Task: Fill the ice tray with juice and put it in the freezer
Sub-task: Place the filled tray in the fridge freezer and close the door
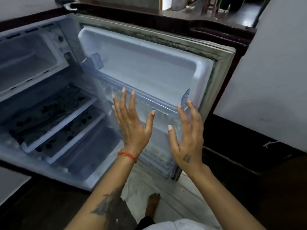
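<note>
A small fridge stands open in front of me. Its freezer compartment [28, 58] is at the top left, its flap raised, and looks bare inside. The door [149, 63] swings out to the right, with a clear shelf rail [149, 100] across it. My left hand [131, 123] and my right hand [187, 138] are both raised in front of the door shelf, fingers spread, holding nothing. No ice tray or juice is in view.
Two glass shelves [54, 117] with a dark floral print sit inside the fridge, above a crisper drawer [89, 155]. A dark wooden cabinet [240, 146] stands right of the door. My bare foot [153, 205] is on the pale floor below.
</note>
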